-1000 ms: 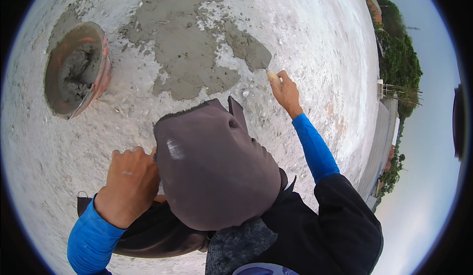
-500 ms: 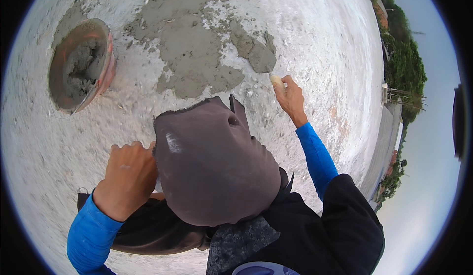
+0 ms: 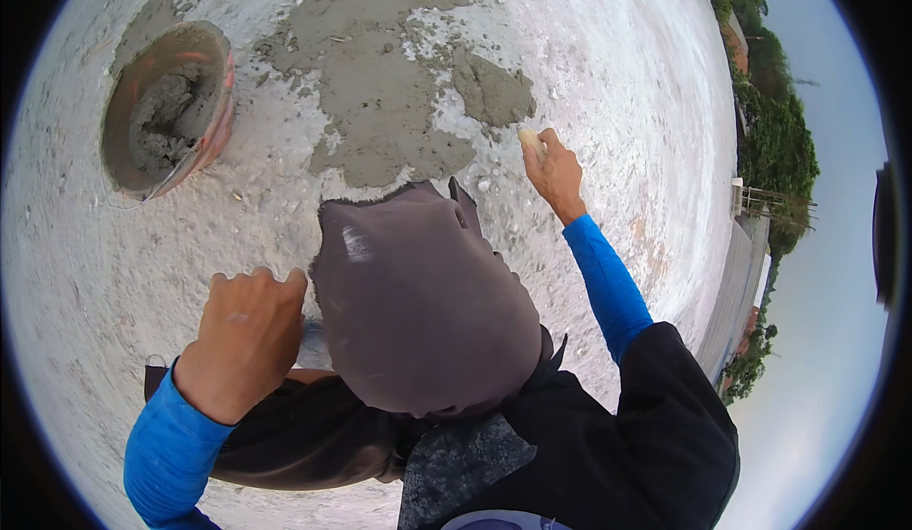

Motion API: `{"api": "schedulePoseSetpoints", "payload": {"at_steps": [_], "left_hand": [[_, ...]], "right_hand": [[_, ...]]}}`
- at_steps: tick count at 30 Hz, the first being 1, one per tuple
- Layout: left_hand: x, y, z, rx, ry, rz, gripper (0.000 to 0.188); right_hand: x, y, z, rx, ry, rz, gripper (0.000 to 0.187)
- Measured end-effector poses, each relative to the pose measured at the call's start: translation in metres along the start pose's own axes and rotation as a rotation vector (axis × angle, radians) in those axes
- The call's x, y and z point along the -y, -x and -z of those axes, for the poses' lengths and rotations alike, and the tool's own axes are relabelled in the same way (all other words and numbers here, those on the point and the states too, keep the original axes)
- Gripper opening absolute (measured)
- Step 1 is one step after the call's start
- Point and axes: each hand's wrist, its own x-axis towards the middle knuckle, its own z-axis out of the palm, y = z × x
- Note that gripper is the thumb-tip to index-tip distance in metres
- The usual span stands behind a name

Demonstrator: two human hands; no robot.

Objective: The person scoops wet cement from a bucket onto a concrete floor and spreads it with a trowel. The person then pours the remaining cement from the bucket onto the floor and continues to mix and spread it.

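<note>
My right hand [image 3: 555, 171] is closed around the pale handle of a trowel [image 3: 533, 144], at the right edge of the wet grey mortar [image 3: 385, 93]. The trowel's blade cannot be told apart from the mortar patch [image 3: 496, 91] beyond the handle. My left hand [image 3: 249, 326] is closed in a fist at the lower left, knuckles up, beside dark brown cloth headwear [image 3: 427, 293]. Its fingertips curl out of sight, so what it grips, if anything, is hidden. A reddish bucket [image 3: 220, 122] partly filled with mortar [image 3: 171, 117] stands at the far left.
The rough, whitish surface [image 3: 627, 93] spreads around the mortar, with small crumbs scattered over it. Dark brown cloth covers the lower middle of the view. Off to the right are a grey roof [image 3: 731, 293], green trees [image 3: 784, 141] and sky.
The right hand and trowel handle have shifted slightly; the mortar lump in front of them now looks flatter and more spread. The view has moved a little. The left hand stays closed.
</note>
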Motion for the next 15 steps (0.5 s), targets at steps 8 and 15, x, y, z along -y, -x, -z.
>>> {"api": "schedulePoseSetpoints", "payload": {"at_steps": [8, 15], "left_hand": [[-0.002, 0.015, -0.001, 0.030, 0.003, 0.021, 0.007], [-0.008, 0.025, -0.004, 0.017, 0.064, 0.003, 0.020]], "right_hand": [[-0.012, -0.016, -0.025, -0.085, -0.384, -0.248, 0.034], [0.029, 0.030, -0.014, 0.573, -1.440, -0.732, 0.037]]}}
